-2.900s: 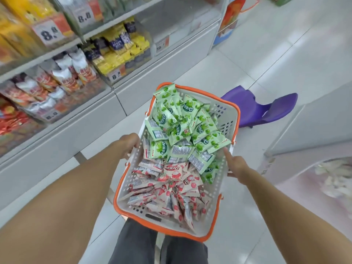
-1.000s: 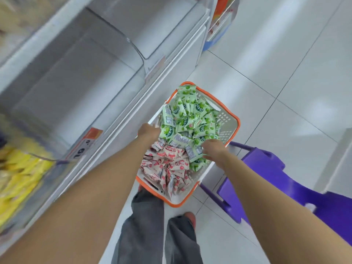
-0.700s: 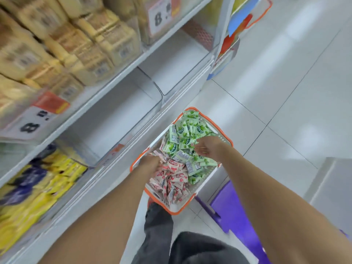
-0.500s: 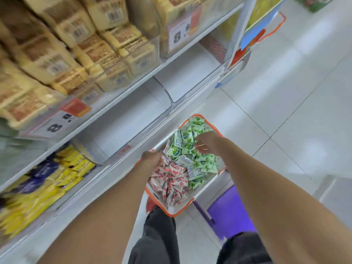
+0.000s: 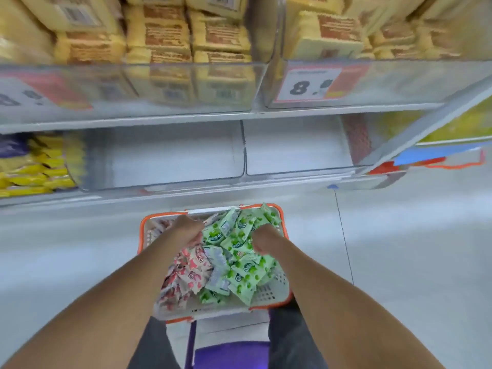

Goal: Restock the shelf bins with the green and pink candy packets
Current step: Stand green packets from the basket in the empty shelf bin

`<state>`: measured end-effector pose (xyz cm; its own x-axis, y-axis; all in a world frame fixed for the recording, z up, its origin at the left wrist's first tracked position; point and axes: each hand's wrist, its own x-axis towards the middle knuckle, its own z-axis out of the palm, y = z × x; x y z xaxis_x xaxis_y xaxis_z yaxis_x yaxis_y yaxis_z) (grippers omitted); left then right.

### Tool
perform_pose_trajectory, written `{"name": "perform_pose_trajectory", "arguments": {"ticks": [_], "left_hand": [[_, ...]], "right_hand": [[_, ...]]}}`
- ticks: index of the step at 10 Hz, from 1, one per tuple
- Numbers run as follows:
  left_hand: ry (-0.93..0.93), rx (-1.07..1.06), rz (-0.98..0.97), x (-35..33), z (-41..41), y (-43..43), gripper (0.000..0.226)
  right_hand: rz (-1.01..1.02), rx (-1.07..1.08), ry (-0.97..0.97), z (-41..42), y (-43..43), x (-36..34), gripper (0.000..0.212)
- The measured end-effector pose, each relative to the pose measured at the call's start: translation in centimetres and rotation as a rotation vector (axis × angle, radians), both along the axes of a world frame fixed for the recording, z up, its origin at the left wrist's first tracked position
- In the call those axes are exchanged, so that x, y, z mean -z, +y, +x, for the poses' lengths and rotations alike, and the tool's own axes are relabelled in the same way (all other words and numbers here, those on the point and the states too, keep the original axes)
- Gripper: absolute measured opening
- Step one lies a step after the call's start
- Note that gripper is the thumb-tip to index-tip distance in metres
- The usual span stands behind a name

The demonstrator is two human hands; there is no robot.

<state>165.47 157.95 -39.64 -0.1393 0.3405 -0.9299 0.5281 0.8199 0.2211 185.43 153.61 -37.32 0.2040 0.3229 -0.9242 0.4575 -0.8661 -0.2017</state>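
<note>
A white basket with an orange rim point(image 5: 266, 294) sits low in front of me, below the shelf. Pink candy packets point(image 5: 190, 274) fill its left side and green candy packets point(image 5: 241, 265) its right. My left hand point(image 5: 187, 230) is down in the basket with its fingers curled into the pink packets near the far rim. My right hand point(image 5: 263, 239) is curled into the green packets. Two clear shelf bins, a left bin point(image 5: 165, 155) and a right bin point(image 5: 295, 147), stand bare just above the basket.
The upper shelf holds bins of beige-yellow packs point(image 5: 170, 41) with a price tag point(image 5: 308, 85) on the front. A bin of yellow packets point(image 5: 29, 171) sits left of the bare bins. A purple stool point(image 5: 229, 354) stands under the basket. White tiled floor lies to the right.
I have turned to face the shelf squarely. My left hand has left the basket's rim and gone into the pink packets. My right hand has stayed in the green packets.
</note>
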Motion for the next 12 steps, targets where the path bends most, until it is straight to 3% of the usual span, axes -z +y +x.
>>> {"name": "perform_pose_trajectory", "arguments": {"ticks": [1, 2, 3, 4, 8, 10, 12], "left_hand": [[0.098, -0.005, 0.113, 2.8, 1.7, -1.4, 0.043], [0.115, 0.037, 0.131, 5.2, 2.2, -3.7, 0.035], [0.111, 0.131, 0.142, 8.2, 1.0, -6.0, 0.017], [0.079, 0.229, 0.151, 10.4, 0.1, -6.3, 0.017], [-0.028, 0.398, 0.384, 17.1, -2.2, -5.5, 0.008], [-0.025, 0.427, 0.51, 12.4, -2.5, -8.0, 0.021], [-0.041, 0.414, 0.6, 7.4, -1.4, -8.9, 0.02]], "right_hand": [[0.021, -0.433, -0.054, 1.4, -1.9, 4.0, 0.031], [0.036, -0.32, 0.018, 2.3, -3.0, 7.7, 0.029], [0.041, -0.356, 0.045, 2.8, -4.3, 10.7, 0.02], [0.122, -0.246, 0.101, 3.3, -4.6, 13.1, 0.031], [0.412, -0.174, 0.141, 4.1, -2.7, 16.3, 0.019], [0.438, -0.122, 0.045, 4.5, -4.7, 15.2, 0.025], [0.523, -0.256, -0.004, 2.3, -4.3, 11.9, 0.025]]}}
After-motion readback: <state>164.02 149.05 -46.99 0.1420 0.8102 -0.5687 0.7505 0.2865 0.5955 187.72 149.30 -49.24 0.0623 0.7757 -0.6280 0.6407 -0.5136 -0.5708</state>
